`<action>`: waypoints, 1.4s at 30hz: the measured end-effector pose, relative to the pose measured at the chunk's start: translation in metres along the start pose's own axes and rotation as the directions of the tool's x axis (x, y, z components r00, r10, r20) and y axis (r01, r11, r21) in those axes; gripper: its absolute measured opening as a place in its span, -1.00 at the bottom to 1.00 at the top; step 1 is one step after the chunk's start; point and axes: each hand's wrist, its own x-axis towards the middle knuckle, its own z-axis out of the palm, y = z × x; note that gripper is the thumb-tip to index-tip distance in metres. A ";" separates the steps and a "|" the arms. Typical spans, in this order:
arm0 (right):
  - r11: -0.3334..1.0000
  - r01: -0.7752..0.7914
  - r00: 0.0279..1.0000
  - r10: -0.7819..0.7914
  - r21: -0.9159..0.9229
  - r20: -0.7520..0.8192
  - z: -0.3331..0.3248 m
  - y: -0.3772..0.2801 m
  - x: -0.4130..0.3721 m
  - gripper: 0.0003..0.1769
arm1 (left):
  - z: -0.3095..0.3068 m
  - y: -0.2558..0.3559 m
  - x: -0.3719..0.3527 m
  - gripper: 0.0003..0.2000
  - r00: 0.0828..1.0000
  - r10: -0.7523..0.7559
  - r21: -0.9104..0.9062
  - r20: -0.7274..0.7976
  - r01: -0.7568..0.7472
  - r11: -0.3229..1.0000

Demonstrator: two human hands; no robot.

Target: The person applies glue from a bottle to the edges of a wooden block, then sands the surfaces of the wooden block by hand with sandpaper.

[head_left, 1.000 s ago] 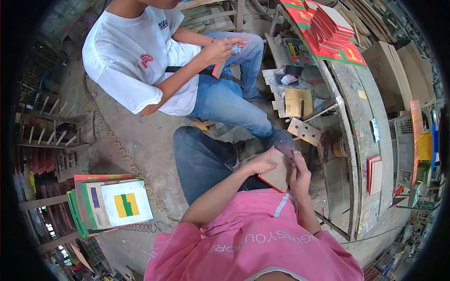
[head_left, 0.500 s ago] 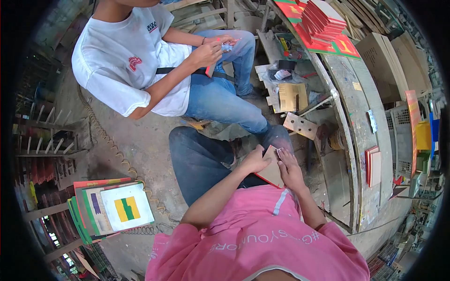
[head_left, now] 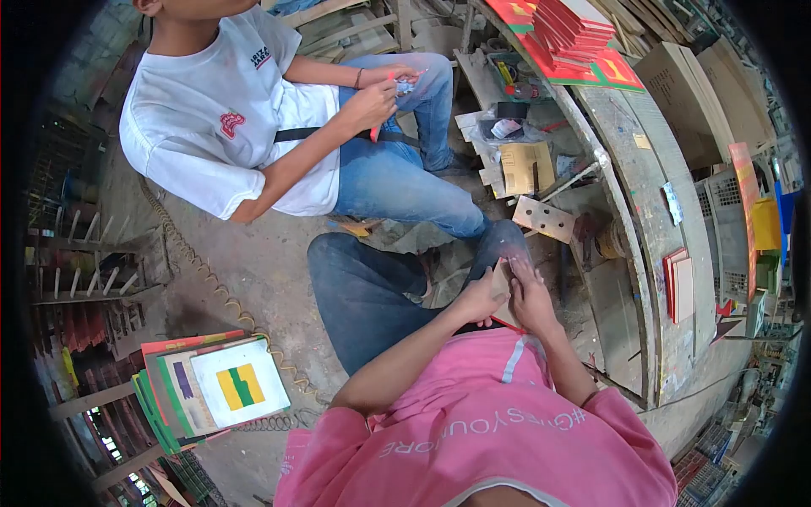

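Observation:
A small brown board with red edges (head_left: pixel 503 297) is tilted up over my lap. My left hand (head_left: pixel 481 297) grips it from the left, its thumb on the face and fingertips showing below. Against the board's right edge lies my right hand (head_left: pixel 530 297), fingers pressed together and bent; whatever is under them is hidden. Both hands are just above my right thigh, close to each other.
A co-worker in a white shirt (head_left: pixel 245 118) sits ahead on the left, holding a red-edged piece. On the right, a long bench (head_left: pixel 667 245) bears red-edged boards (head_left: pixel 678 286) and a tall red stack (head_left: pixel 570 35). Painted panels (head_left: pixel 241 384) lie at lower left.
The board has been tipped up, its face now narrower. My left hand has moved right and wraps its lower side; my right hand has shifted onto its edge. The view has shifted slightly.

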 end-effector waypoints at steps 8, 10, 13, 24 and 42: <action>1.000 0.013 0.998 -0.012 0.019 -0.056 0.008 -0.006 -0.003 -0.51 | -0.008 -0.005 0.005 -0.20 0.993 0.082 -0.030 0.080 -0.079 0.996; 1.000 0.007 0.999 -0.006 0.024 -0.046 0.008 -0.005 -0.003 -0.52 | -0.010 0.001 0.000 -0.22 0.993 0.089 -0.040 0.075 -0.086 0.995; 1.000 0.007 0.999 -0.006 0.018 -0.046 0.007 -0.007 -0.002 -0.52 | -0.009 -0.003 0.003 -0.23 0.994 0.082 -0.054 0.077 -0.078 0.995; 0.999 -0.019 0.997 0.021 0.032 -0.069 0.008 -0.007 -0.005 -0.53 | -0.011 0.005 -0.003 -0.35 0.994 0.067 -0.068 0.091 -0.061 0.996; 0.997 -0.050 0.996 0.054 0.058 -0.067 0.007 -0.006 -0.005 -0.52 | -0.008 -0.003 0.004 -0.35 0.994 0.070 -0.086 0.089 -0.062 0.994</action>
